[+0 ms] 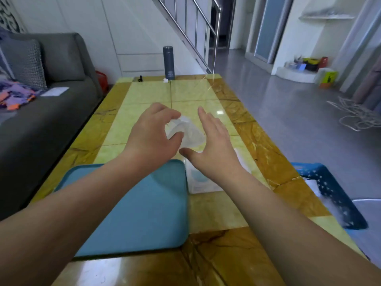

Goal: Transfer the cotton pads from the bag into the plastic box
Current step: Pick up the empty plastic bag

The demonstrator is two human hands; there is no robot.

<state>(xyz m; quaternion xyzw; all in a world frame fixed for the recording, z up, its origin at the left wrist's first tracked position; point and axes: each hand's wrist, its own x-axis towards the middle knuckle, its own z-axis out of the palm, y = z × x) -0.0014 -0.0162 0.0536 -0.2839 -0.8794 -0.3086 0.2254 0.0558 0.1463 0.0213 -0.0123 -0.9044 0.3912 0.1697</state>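
Note:
My left hand (151, 134) pinches a crumpled clear plastic bag (188, 131) between thumb and fingers above the middle of the table. My right hand (214, 147) hovers flat beside the bag with its fingers spread, and holds nothing. Under my right wrist a white box-like pack with a blue oval (199, 181) rests on the table, mostly hidden by the arm. I cannot tell whether it is the plastic box. No loose cotton pads show.
A blue tray (144, 213) lies on the yellow tiled table (144, 96) under my left forearm. A grey flask (168, 62) stands at the far edge. A grey sofa (51, 104) is at the left, a blue basket (329, 193) at the right.

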